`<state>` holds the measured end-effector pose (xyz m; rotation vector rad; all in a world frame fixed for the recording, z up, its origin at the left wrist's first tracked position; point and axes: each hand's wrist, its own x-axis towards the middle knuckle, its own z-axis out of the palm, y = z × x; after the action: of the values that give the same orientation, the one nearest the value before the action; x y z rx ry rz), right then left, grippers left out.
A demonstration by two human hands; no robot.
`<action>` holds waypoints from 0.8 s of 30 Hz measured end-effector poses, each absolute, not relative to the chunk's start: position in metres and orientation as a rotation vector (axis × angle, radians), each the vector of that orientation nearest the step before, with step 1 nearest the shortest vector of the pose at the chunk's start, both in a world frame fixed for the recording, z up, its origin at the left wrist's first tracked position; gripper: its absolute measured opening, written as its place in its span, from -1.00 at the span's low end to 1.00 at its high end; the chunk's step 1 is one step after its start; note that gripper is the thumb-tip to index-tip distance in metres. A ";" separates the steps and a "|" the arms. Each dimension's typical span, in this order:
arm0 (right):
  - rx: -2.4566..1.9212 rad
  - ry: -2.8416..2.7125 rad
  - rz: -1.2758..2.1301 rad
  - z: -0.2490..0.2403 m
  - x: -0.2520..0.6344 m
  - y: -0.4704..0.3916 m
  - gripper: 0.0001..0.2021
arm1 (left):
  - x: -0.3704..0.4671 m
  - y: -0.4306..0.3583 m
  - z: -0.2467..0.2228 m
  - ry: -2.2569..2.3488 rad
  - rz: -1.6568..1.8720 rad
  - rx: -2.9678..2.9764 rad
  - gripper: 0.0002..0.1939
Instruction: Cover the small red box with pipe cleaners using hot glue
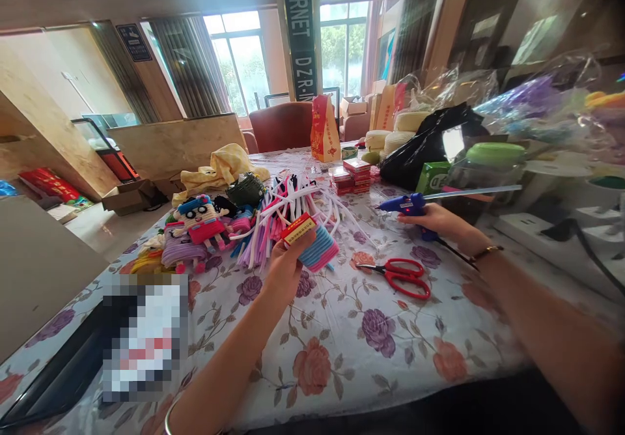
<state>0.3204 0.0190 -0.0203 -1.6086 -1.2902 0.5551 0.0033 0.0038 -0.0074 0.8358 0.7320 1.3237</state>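
My left hand [286, 262] is closed around a small red-and-yellow box [299, 228] that has rows of blue and pink pipe cleaners [319, 252] wrapped along it. In my right hand [444, 223] is a blue glue gun [407, 205], its nozzle pointing left and a long clear glue stick [473, 193] sticking out of its back. A small red light shows on the gun's body. Between the two hands, red-handled scissors [403, 275] lie on the floral tablecloth [342, 357]. Just behind my left hand spreads a heap of loose pipe cleaners [293, 197] in pink, white, purple and black.
Finished-looking pipe-cleaner dolls [200, 220] sit at the left. Small red boxes [356, 176] are stacked behind the scissors, near a red-and-yellow paper bag [325, 129]. A black plastic bag [430, 145] and a green-lidded jar [495, 155] crowd the right. A pixelated item [146, 337] lies front left.
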 end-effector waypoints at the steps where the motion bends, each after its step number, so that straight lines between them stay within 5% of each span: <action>1: -1.595 -1.271 0.613 -0.021 0.319 0.019 -0.84 | 0.003 0.004 -0.008 0.735 1.321 0.839 -0.60; 10: -1.531 -1.129 0.865 -0.008 0.312 0.017 -0.90 | 0.002 0.005 -0.011 0.720 1.299 0.874 -0.63; 24: -1.563 -1.104 0.640 0.005 0.303 0.019 -0.91 | 0.004 0.003 -0.007 0.680 1.258 0.771 -0.51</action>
<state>0.3035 0.0192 0.0047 -1.5630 -1.1035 0.6397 0.0041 0.0034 -0.0073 0.7712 0.6802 1.2583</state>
